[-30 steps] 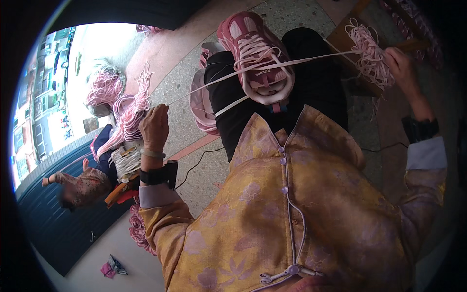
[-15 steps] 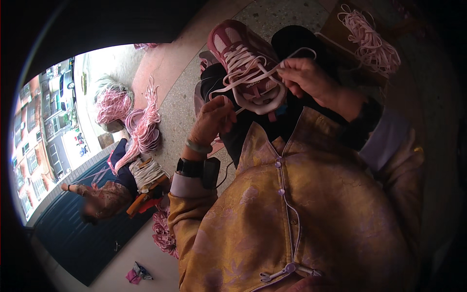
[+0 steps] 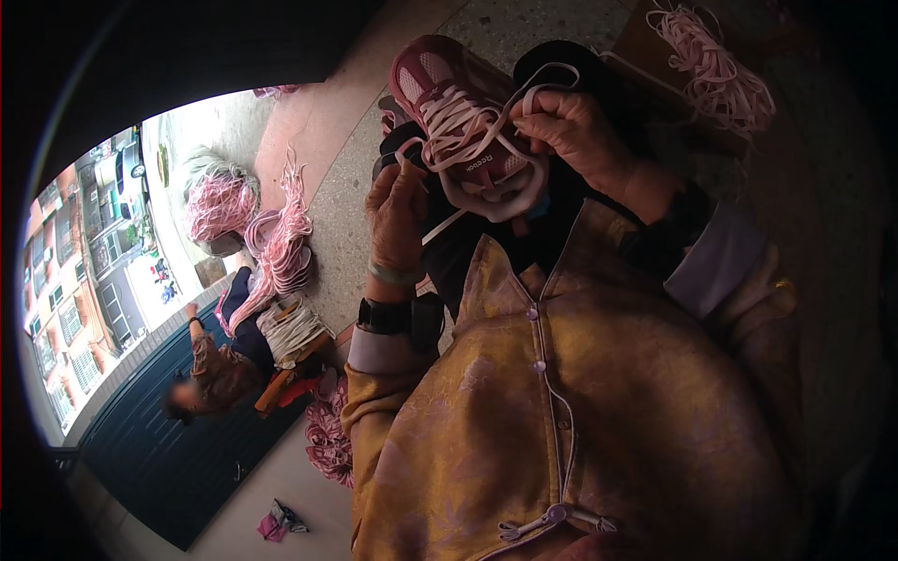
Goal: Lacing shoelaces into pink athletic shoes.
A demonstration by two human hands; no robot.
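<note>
A pink sneaker (image 3: 490,175) with a mesh toe rests on my lap, its toe pointing away from me. Pale pink shoelaces (image 3: 454,114) criss-cross its front, their ends loose. My left hand (image 3: 398,201), left of the shoe's collar, is closed on one lace end, pinched between thumb and fingers. On the other side, my right hand (image 3: 571,136) grips the other lace close to the top eyelets. From its fingers the lace bends up in a loose loop. My fingers partly cover both held ends.
A bundle of pink laces (image 3: 716,75) lies on a brown box at the upper right. To the left are heaps of pink cords (image 3: 222,201), a bundle of white cords (image 3: 292,332) and another person (image 3: 220,374) beside a dark blue panel (image 3: 159,458).
My left hand has risen toward the shoe's side with its lace. My right hand has shifted slightly, and its lace now curves into a loop. The other person's arm has moved.
</note>
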